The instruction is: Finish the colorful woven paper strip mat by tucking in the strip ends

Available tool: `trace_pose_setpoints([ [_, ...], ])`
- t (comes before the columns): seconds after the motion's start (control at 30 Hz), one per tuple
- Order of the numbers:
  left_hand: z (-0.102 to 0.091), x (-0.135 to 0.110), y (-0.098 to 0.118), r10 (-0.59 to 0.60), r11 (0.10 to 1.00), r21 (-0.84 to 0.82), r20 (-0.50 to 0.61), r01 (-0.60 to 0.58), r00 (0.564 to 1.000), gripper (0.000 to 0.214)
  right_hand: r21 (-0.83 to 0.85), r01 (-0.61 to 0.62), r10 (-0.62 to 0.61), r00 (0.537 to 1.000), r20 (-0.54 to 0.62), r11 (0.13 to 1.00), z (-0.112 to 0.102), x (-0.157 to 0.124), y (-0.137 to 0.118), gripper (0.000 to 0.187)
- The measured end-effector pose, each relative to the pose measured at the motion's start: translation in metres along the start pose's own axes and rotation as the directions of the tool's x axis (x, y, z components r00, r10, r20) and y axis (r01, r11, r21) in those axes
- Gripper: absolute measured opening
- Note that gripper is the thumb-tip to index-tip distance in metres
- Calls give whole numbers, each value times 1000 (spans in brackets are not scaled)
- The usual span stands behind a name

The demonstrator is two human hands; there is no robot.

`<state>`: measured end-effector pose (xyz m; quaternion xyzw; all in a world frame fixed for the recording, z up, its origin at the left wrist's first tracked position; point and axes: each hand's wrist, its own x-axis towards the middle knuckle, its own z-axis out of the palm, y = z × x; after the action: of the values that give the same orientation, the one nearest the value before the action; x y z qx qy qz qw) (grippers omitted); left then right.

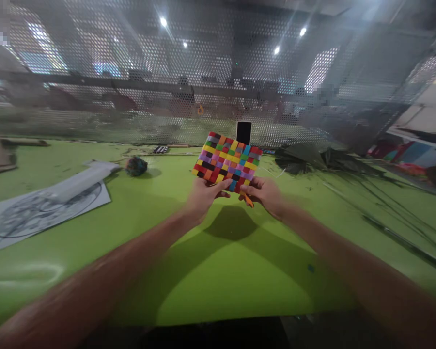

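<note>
A multicoloured woven mat (227,160) of flat strips is held up above the green table, tilted down to the right. My left hand (205,196) grips its lower edge, thumb on the front face. At the lower right corner my right hand (261,194) pinches the mat, close to a loose orange strip end (247,199) that hangs below the edge. Both hands' other fingers are partly hidden behind the weave. The hands and forearms are slightly blurred.
On the green table (210,286), a drawn-on paper sheet (51,213) with a rolled end lies left, near a dark multicoloured ball (136,166). A dark-screened phone (244,132) stands behind the mat. Dried palm leaves (308,157) and long stalks (403,237) lie right. A perforated screen (148,104) stands behind.
</note>
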<state>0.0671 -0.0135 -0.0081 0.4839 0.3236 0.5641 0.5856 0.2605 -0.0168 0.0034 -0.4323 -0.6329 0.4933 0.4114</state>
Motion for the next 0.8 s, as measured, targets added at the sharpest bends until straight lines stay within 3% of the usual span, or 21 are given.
trace_pose_setpoints([
  [0.47, 9, -5, 7, 87, 996, -4, -24, -87, 996, 32, 148, -15, 20, 999, -31, 989, 6, -3, -5, 37],
  [0.63, 1, 1, 8, -23, 998, -64, 52, 26, 998, 25, 124, -24, 30, 998, -48, 992, -3, 1, -4, 35],
  [0.8, -3, 8, 8, -151, 974, -181, -89, 133, 984, 10, 202, 23, -1, 994, -107, 979, -10, 1, -8, 26],
])
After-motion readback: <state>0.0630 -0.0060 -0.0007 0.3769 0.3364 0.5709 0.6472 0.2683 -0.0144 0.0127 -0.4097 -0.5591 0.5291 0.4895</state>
